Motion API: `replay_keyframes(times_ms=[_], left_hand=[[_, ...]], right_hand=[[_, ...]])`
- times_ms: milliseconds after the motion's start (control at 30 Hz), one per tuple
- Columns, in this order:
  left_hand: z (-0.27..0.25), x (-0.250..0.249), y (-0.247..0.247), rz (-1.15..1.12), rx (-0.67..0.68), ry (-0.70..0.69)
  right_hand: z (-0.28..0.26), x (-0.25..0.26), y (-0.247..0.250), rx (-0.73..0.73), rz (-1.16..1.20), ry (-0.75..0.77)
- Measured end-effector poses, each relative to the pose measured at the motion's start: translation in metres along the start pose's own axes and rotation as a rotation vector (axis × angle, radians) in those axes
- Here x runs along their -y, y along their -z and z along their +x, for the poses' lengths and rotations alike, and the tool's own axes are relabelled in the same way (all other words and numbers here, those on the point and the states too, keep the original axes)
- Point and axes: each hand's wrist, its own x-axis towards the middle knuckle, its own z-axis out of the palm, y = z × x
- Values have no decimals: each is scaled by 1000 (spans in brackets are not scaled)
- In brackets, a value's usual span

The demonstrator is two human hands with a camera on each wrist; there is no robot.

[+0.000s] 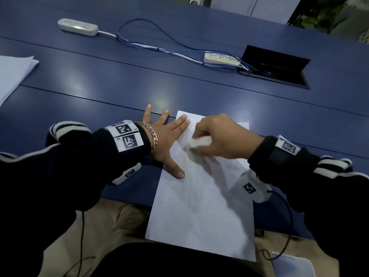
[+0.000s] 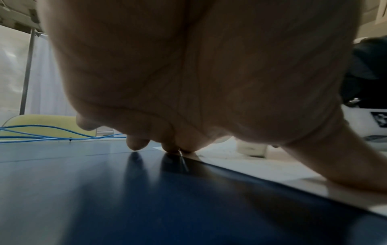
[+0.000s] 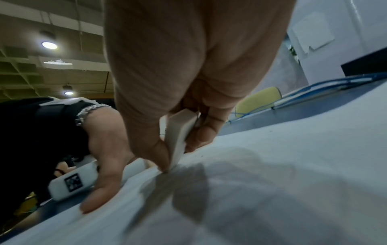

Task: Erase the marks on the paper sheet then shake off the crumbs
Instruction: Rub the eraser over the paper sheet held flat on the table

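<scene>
A white paper sheet (image 1: 201, 204) lies on the blue table (image 1: 111, 90) and hangs over its near edge. Faint pencil marks (image 1: 191, 188) show on it. My left hand (image 1: 165, 136) lies flat with spread fingers, pressing the sheet's left edge; its thumb (image 3: 98, 195) rests on the paper (image 3: 272, 182). My right hand (image 1: 215, 136) pinches a white eraser (image 1: 199, 143) between thumb and fingers, with the eraser's end on the paper. The eraser (image 3: 178, 137) looks blurred in the right wrist view. Tiny dark crumbs (image 3: 201, 155) dot the sheet. The left wrist view shows my palm (image 2: 188, 74) above the sheet's edge (image 2: 251, 167).
Two white power strips (image 1: 77, 27) (image 1: 221, 59) joined by blue cables (image 1: 159, 45) lie at the back. An open black cable hatch (image 1: 275, 66) sits at the back right. A stack of paper (image 1: 12, 74) lies at the left edge.
</scene>
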Motion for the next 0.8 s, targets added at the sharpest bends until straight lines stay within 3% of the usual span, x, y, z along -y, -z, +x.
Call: replay_keyframes(times_ms=[133,333,500,633,800], left_hand=[[2,-1,-2,9,-15,-1],[-1,-1,1,-10,1,9],[-2,-3,2,-11,0,-3],[-6,-3,5,-19,6,-4],[-20,-6,1,-1,38,-117]], right_hand=[[-6,7,6,117,55,32],[16,-7,10,-39,-47,-66],[-4,10,7,95,-9,35],[1,-10,16,-15,-12,-47],[-2,-21,10,-17,2,-100]])
